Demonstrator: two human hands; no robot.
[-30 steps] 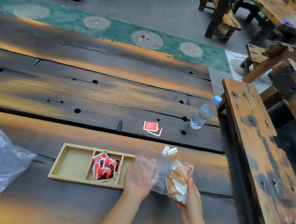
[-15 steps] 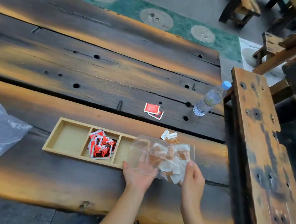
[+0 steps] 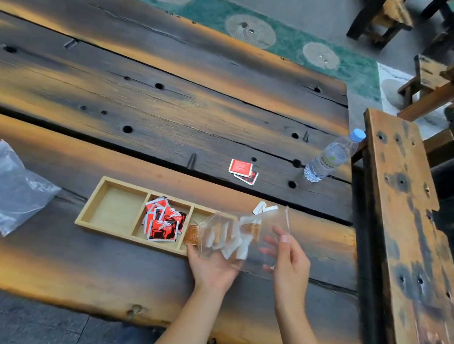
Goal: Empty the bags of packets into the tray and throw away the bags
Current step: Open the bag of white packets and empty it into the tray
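Note:
A wooden tray [image 3: 112,185] with three compartments lies on the table. Its middle compartment holds several red packets [image 3: 163,222]; the left one is bare. Over the tray's right compartment I hold a clear plastic bag [image 3: 264,231], tipped with its mouth toward the tray. Several brown and white packets [image 3: 231,241] slide along inside it, and one brown packet [image 3: 192,234] lies at its mouth in the right compartment. My left hand [image 3: 214,267] holds the bag from below near the mouth. My right hand [image 3: 288,258] pinches the bag's raised end.
A crumpled empty plastic bag [image 3: 2,190] lies at the left. Two red packets [image 3: 242,170] and two white packets [image 3: 264,208] lie loose beyond the tray. A water bottle [image 3: 329,157] stands near the table's right edge, beside a wooden bench [image 3: 408,247].
The bag has been tilted mouth-down toward the tray's right compartment, and the packets have slid from its right end toward the mouth. One brown packet now lies at the mouth. The camera has dipped downward.

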